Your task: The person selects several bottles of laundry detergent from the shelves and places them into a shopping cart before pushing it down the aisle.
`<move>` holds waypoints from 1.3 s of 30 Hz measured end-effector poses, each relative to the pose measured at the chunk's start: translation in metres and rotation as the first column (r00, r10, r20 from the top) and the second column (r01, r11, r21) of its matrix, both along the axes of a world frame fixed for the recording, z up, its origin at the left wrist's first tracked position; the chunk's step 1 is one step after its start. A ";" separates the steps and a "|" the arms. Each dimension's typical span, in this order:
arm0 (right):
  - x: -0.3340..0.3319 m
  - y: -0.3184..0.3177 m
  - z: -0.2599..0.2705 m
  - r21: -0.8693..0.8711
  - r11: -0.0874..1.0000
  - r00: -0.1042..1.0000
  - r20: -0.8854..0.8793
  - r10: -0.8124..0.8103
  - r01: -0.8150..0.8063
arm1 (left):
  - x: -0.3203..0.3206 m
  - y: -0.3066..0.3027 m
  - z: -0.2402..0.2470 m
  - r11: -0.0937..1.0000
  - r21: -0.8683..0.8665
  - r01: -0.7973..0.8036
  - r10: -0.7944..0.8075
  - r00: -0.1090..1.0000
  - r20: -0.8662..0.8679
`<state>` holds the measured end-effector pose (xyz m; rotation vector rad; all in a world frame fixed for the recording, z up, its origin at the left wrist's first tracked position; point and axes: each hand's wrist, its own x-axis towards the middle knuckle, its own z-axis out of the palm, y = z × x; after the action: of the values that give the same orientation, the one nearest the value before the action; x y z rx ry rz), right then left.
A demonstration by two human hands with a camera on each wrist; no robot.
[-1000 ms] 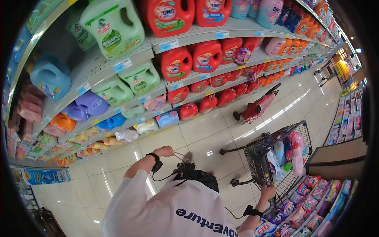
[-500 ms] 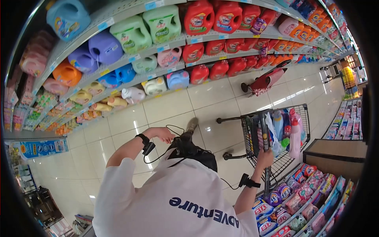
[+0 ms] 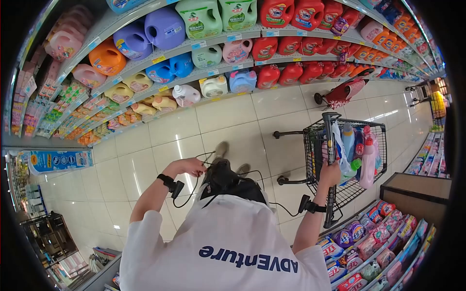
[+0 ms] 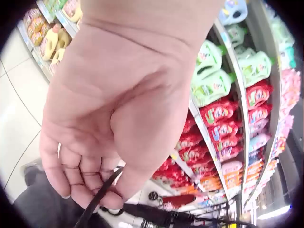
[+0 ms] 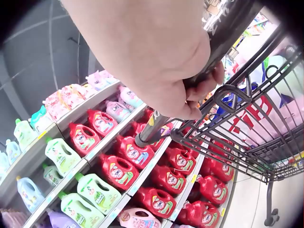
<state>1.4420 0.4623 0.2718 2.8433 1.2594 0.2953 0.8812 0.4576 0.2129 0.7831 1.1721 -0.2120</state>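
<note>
My left hand (image 3: 191, 167) is in front of my body at the left in the head view, its fingers curled. In the left wrist view a thin black cable (image 4: 102, 192) runs between its thumb and fingers. My right hand (image 3: 330, 173) grips the dark handle (image 3: 332, 196) of a shopping cart, and the right wrist view shows the fingers wrapped round that bar. Inside the black wire cart (image 3: 345, 196) are a pink bottle (image 3: 369, 167), a blue bottle (image 3: 348, 143) and a bottle with a green cap (image 3: 356, 164).
Shelves of detergent jugs, among them red jugs (image 3: 268, 76) and purple jugs (image 3: 165, 30), run along the far side. A red wheeled bag (image 3: 347, 92) stands beyond the cart. Bagged goods (image 3: 371, 242) fill the shelf at lower right. A blue sign (image 3: 60, 160) stands at left.
The head view has tilted down, so the shelves sit higher and more floor shows. My left hand has come down and closer to my body. My right hand stays on the cart handle.
</note>
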 end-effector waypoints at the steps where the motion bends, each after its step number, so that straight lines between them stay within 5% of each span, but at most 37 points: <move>1: -0.008 -0.002 0.000 0.004 1.000 1.000 0.000 -0.005 0.005 | -0.015 0.001 0.006 0.993 0.071 -0.096 0.098 0.995 -0.023; 5: -0.043 -0.007 0.002 0.040 0.999 1.000 -0.028 0.001 0.001 | -0.101 -0.002 0.001 0.919 0.284 -0.273 0.329 0.928 -0.174; 7: -0.061 -0.010 0.001 0.071 0.997 0.999 -0.050 -0.019 0.022 | -0.162 -0.020 -0.035 0.904 0.366 -0.221 0.344 0.885 -0.314; 8: -0.068 -0.013 -0.001 0.068 0.998 0.998 -0.053 -0.014 0.017 | -0.207 -0.034 -0.080 0.800 0.437 0.410 -0.175 0.858 -0.483; 9: -0.076 -0.016 -0.002 0.068 0.998 0.998 -0.054 -0.017 0.020 | -0.255 -0.052 -0.129 0.340 0.369 0.865 -0.552 0.502 -0.667; 10: -0.082 -0.020 -0.004 0.081 0.995 0.998 -0.050 -0.047 0.051 | -0.294 -0.086 -0.160 0.396 0.368 0.841 -0.577 0.540 -0.613; 11: -0.088 -0.023 -0.007 0.095 0.995 0.999 -0.045 -0.021 0.025 | -0.316 -0.118 -0.157 0.586 0.311 0.748 -0.498 0.636 -0.590; 12: -0.098 -0.027 -0.010 0.105 0.994 0.999 -0.039 0.004 0.000 | -0.332 -0.131 -0.151 0.448 0.327 0.832 -0.705 0.554 -0.443; 13: -0.108 -0.032 -0.013 0.115 0.993 0.999 -0.032 -0.030 0.034 | -0.324 -0.141 -0.130 0.779 -0.030 0.626 -0.567 0.684 -0.459; 15: -0.129 -0.039 -0.015 0.134 0.991 1.000 -0.022 0.001 0.002 | -0.327 -0.138 -0.142 0.771 -0.432 0.467 -0.631 0.648 -0.426; 17: -0.158 -0.045 -0.006 0.134 0.989 0.997 -0.056 -0.051 0.058 | -0.304 -0.089 -0.100 0.673 -0.253 0.695 -0.681 0.449 -0.578; 18: -0.172 -0.048 -0.001 0.112 0.991 0.995 -0.078 -0.067 0.076 | -0.297 -0.059 -0.085 0.778 -0.102 0.621 -0.543 0.581 -0.607; 20: -0.196 -0.056 0.003 0.101 0.992 0.984 -0.169 -0.062 0.080 | -0.300 0.010 -0.154 0.636 0.202 0.744 -0.433 0.562 -0.705; 21: -0.211 -0.065 0.007 0.163 0.987 0.984 -0.177 0.023 0.007 | -0.266 0.050 -0.117 0.587 0.352 0.730 -0.371 0.628 -0.684; 23: -0.237 -0.084 0.018 0.196 0.980 0.978 -0.197 0.063 -0.024 | -0.199 0.108 -0.082 0.267 0.773 0.576 -0.199 0.818 -0.540; 26: -0.269 -0.133 0.022 0.252 0.964 0.969 -0.204 0.137 -0.083 | -0.067 0.146 0.020 0.030 0.981 0.194 -0.338 0.925 -0.173; 30: -0.301 -0.225 0.022 0.199 0.980 0.998 -0.062 0.001 0.011 | 0.057 0.115 0.116 -0.325 0.945 -0.030 -0.628 0.754 -0.192; 32: -0.310 -0.268 0.015 0.190 0.979 0.990 -0.134 -0.054 0.079 | 0.092 0.102 0.125 -0.398 0.910 -0.116 -0.701 0.678 -0.220; 35: -0.339 -0.295 0.016 0.218 0.971 0.988 -0.138 -0.068 0.097 | 0.128 0.090 0.107 -0.515 0.854 -0.067 -0.732 0.552 -0.398; 37: -0.363 -0.294 0.015 0.243 0.965 0.989 -0.133 -0.071 0.102 | 0.129 0.090 0.098 -0.585 0.722 0.370 -0.647 0.324 -0.690; 39: -0.379 -0.299 0.012 0.268 0.954 0.987 -0.125 -0.102 0.132 | 0.124 0.087 0.087 -0.654 0.654 0.381 -0.582 0.298 -0.756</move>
<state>1.0632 0.1637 0.2837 3.1969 1.1406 0.3406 1.0048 0.5443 0.3001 3.0446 0.0657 -0.2620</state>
